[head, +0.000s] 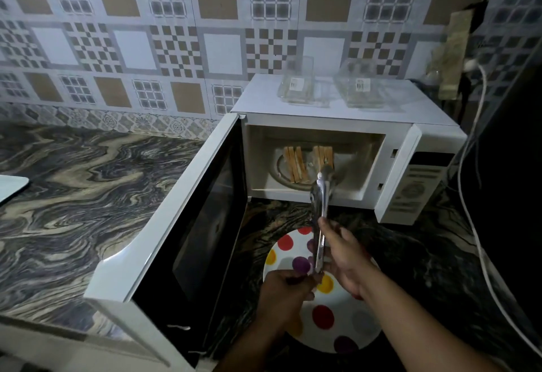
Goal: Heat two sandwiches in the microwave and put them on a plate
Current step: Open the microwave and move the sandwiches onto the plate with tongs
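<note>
Two bare hands are closest, low in the middle of the view. One, the left hand (283, 291), has its fingers curled round the near rim of a white plate (346, 327) with red, yellow and purple dots. This plate sits over the dark swirly counter (88, 195), just in front of the microwave (337, 113). Its top has no food on it.

On the other side, the right hand (341, 254) grips a pair of shiny metal tongs (319, 210) by the handle end. These tongs point up and away, and their tips reach into the microwave's open mouth, right by the sandwich on the right (322, 154). I cannot tell if the tips touch the bread.

Both sandwiches are inside the microwave on the round glass tray. One more, the sandwich on the left (294, 164), stands on its edge beside the first, with a small gap between them.

White and dark, the microwave door (187, 225) swings wide open to the left. Two clear plastic boxes (305, 87) sit on top of the microwave. Patterned tiles cover the wall (146, 34) behind. A white cord (475, 225) hangs down on the right.
</note>
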